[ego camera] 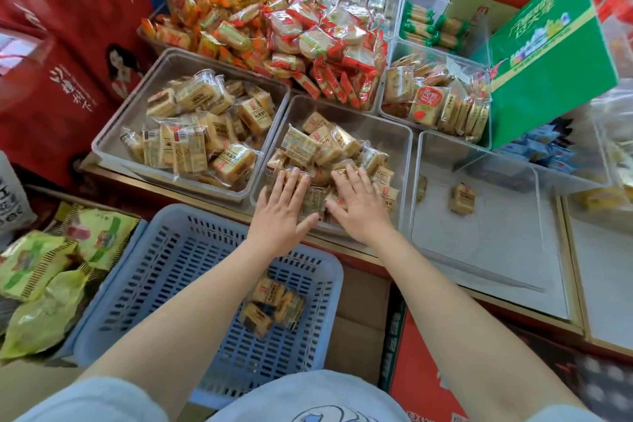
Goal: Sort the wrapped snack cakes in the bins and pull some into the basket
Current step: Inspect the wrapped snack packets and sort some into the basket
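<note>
Several wrapped tan snack cakes [318, 147] fill the middle clear bin [387, 127]. My left hand [281, 212] and my right hand [358, 205] lie flat, fingers spread, on the near cakes in that bin, holding none. Below the bin's front edge sits a blue slotted basket [178, 271] with a few of the same cakes [274, 305] at its right side. The clear bin [137, 106] to the left holds several more tan cakes [202, 127]. A nearly bare clear bin [479, 250] on the right holds one cake [463, 199] and part of another at its wall.
Behind are bins of red and orange wrapped snacks [308, 44], a bin of square cakes [442, 99] and a green carton [548, 55]. Red cartons [61, 55] stand on the left; green packets [44, 277] lie beside the basket. A red box [428, 370] sits below the counter.
</note>
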`<state>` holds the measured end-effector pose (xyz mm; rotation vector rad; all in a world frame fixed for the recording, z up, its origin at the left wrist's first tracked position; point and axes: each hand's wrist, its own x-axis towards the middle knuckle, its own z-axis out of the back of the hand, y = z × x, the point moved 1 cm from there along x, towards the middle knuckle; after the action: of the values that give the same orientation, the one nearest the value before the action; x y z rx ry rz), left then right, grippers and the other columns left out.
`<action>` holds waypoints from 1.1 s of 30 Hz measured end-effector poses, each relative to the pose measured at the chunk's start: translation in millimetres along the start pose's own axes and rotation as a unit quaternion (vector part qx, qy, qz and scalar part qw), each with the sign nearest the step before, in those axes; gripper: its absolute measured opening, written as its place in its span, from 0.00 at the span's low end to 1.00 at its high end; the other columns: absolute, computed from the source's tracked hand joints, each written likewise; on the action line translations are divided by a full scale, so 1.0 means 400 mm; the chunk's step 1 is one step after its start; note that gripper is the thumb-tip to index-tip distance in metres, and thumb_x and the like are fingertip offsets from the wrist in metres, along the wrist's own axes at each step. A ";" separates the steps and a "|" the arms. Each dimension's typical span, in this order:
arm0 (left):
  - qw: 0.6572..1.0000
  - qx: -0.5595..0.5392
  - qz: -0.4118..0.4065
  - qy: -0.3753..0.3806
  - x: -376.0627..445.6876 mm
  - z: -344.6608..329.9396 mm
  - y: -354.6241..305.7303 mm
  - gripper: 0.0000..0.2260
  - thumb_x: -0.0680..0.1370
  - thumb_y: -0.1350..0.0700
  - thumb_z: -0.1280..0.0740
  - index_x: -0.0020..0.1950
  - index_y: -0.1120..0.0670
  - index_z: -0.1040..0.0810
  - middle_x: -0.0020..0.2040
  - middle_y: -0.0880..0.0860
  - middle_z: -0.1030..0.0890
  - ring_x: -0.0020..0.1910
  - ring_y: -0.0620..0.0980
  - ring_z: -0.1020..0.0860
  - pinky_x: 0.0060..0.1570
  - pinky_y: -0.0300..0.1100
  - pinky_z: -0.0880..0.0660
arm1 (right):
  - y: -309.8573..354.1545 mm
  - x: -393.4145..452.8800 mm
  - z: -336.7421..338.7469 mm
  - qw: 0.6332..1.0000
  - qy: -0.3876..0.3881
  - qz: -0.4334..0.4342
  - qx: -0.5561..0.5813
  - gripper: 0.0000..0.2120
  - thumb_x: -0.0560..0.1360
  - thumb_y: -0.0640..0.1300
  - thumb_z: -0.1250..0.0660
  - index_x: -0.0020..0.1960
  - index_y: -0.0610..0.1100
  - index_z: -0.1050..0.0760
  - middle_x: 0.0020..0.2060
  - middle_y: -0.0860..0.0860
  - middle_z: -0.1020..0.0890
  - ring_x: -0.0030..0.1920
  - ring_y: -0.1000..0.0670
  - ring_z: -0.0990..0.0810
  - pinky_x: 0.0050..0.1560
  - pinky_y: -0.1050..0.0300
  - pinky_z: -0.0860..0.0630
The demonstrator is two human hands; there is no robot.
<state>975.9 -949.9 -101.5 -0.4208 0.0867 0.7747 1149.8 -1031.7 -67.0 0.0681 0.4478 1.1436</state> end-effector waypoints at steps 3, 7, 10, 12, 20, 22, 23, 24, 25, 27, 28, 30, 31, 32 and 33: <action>1.000 -0.008 -0.004 -0.003 0.002 0.000 0.002 0.35 0.83 0.34 0.53 0.83 0.46 0.66 0.81 0.48 0.69 0.80 0.49 0.70 0.79 0.54 0.63 | 0.006 -0.032 0.010 0.997 -0.036 0.002 0.065 0.29 0.84 0.59 0.45 0.82 0.53 0.45 0.83 0.52 0.48 0.83 0.49 0.56 0.81 0.43 0.60; 0.999 -0.034 0.012 -0.008 -0.009 0.014 -0.029 0.34 0.84 0.36 0.50 0.84 0.49 0.61 0.83 0.50 0.65 0.81 0.50 0.66 0.81 0.54 0.62 | -0.027 -0.098 0.014 0.985 -0.079 -0.007 0.153 0.25 0.84 0.56 0.42 0.79 0.50 0.36 0.80 0.52 0.37 0.81 0.49 0.46 0.81 0.44 0.48; 0.996 -0.062 0.004 -0.067 -0.036 0.031 -0.088 0.33 0.84 0.38 0.50 0.85 0.53 0.53 0.85 0.51 0.58 0.82 0.48 0.64 0.80 0.49 0.65 | -0.065 -0.131 0.038 0.962 -0.147 -0.029 0.229 0.18 0.84 0.51 0.41 0.70 0.45 0.26 0.69 0.50 0.25 0.72 0.50 0.30 0.71 0.50 0.32; 0.991 -0.079 -0.033 -0.098 -0.039 0.038 -0.153 0.33 0.83 0.37 0.52 0.83 0.54 0.46 0.85 0.51 0.53 0.83 0.48 0.61 0.80 0.46 0.65 | -0.103 -0.147 0.058 0.937 -0.174 -0.071 0.296 0.13 0.83 0.49 0.39 0.63 0.45 0.22 0.58 0.50 0.20 0.60 0.50 0.22 0.58 0.56 0.26; 0.994 0.011 -0.099 -0.053 0.122 -0.083 -0.478 0.34 0.83 0.38 0.49 0.84 0.56 0.46 0.85 0.54 0.54 0.83 0.51 0.61 0.77 0.47 0.69 | -0.418 -0.179 0.084 0.826 -0.172 -0.228 0.485 0.12 0.83 0.49 0.37 0.46 0.43 0.22 0.39 0.47 0.18 0.36 0.50 0.19 0.42 0.51 0.20; 0.996 0.028 -0.079 -0.044 0.160 -0.122 -0.521 0.36 0.83 0.37 0.48 0.84 0.56 0.52 0.84 0.55 0.58 0.81 0.50 0.66 0.77 0.47 0.71 | -0.496 -0.142 0.087 0.816 -0.154 -0.239 0.504 0.12 0.83 0.51 0.37 0.50 0.43 0.23 0.42 0.47 0.18 0.37 0.51 0.19 0.40 0.53 0.20; 0.997 0.041 -0.060 -0.031 0.185 -0.144 -0.546 0.37 0.83 0.37 0.47 0.84 0.56 0.56 0.84 0.55 0.60 0.80 0.50 0.68 0.77 0.48 0.71 | -0.551 -0.109 0.075 0.811 -0.140 -0.247 0.511 0.12 0.83 0.52 0.36 0.51 0.43 0.24 0.43 0.48 0.18 0.38 0.51 0.19 0.39 0.54 0.20; 0.997 0.054 -0.042 -0.025 0.190 -0.149 -0.550 0.39 0.83 0.36 0.47 0.84 0.55 0.59 0.84 0.54 0.63 0.80 0.50 0.69 0.77 0.49 0.71 | -0.571 -0.085 0.069 0.812 -0.129 -0.254 0.509 0.12 0.83 0.52 0.35 0.52 0.43 0.24 0.45 0.47 0.18 0.38 0.52 0.19 0.39 0.54 0.21; 0.997 0.064 -0.025 -0.023 0.205 -0.158 -0.561 0.40 0.82 0.35 0.47 0.83 0.55 0.62 0.83 0.54 0.65 0.80 0.50 0.69 0.77 0.50 0.70 | -0.608 -0.045 0.053 0.813 -0.117 -0.259 0.509 0.12 0.82 0.52 0.35 0.53 0.43 0.25 0.47 0.47 0.18 0.38 0.52 0.20 0.39 0.55 0.21; 0.997 0.071 -0.008 -0.035 0.226 -0.175 -0.573 0.41 0.80 0.33 0.50 0.83 0.54 0.63 0.83 0.52 0.65 0.81 0.50 0.67 0.78 0.50 0.69 | -0.651 0.035 0.027 0.814 -0.095 -0.259 0.511 0.14 0.80 0.53 0.32 0.55 0.43 0.25 0.50 0.46 0.18 0.40 0.51 0.21 0.41 0.55 0.21; 0.997 0.067 -0.006 -0.046 0.229 -0.180 -0.573 0.41 0.79 0.32 0.52 0.83 0.53 0.62 0.83 0.51 0.64 0.82 0.50 0.65 0.79 0.50 0.68 | -0.659 0.073 0.016 0.819 -0.078 -0.261 0.505 0.18 0.79 0.55 0.30 0.59 0.42 0.25 0.54 0.45 0.18 0.44 0.49 0.20 0.47 0.53 0.21; 0.996 0.067 -0.002 -0.052 0.228 -0.183 -0.571 0.41 0.77 0.33 0.54 0.84 0.53 0.59 0.84 0.50 0.60 0.83 0.48 0.62 0.79 0.49 0.66 | -0.660 0.137 -0.003 0.828 -0.047 -0.264 0.492 0.28 0.76 0.56 0.27 0.68 0.40 0.28 0.64 0.44 0.20 0.59 0.44 0.20 0.58 0.55 0.26; 0.996 0.070 -0.001 -0.051 0.227 -0.185 -0.571 0.40 0.77 0.34 0.53 0.84 0.53 0.58 0.84 0.50 0.60 0.83 0.47 0.61 0.79 0.49 0.66 | -0.655 0.163 -0.012 0.824 -0.042 -0.266 0.499 0.30 0.76 0.53 0.26 0.71 0.39 0.30 0.66 0.43 0.22 0.64 0.43 0.22 0.57 0.59 0.29; 0.996 0.070 -0.001 -0.053 0.227 -0.188 -0.571 0.40 0.77 0.35 0.52 0.85 0.53 0.56 0.85 0.50 0.58 0.83 0.47 0.60 0.80 0.49 0.64 | -0.648 0.182 -0.021 0.815 -0.044 -0.270 0.510 0.31 0.76 0.51 0.25 0.72 0.38 0.32 0.68 0.42 0.23 0.67 0.43 0.23 0.56 0.61 0.31; 0.996 0.070 -0.002 -0.055 0.229 -0.188 -0.573 0.40 0.77 0.35 0.50 0.85 0.53 0.54 0.85 0.50 0.57 0.83 0.48 0.57 0.80 0.50 0.63 | -0.647 0.200 -0.034 0.805 -0.045 -0.276 0.523 0.32 0.76 0.49 0.25 0.73 0.38 0.33 0.69 0.41 0.23 0.67 0.42 0.24 0.55 0.61 0.31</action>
<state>1206.3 -1065.2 -114.1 -0.2454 0.0365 0.7818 1395.0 -1072.3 -176.1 0.8994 0.9041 0.2038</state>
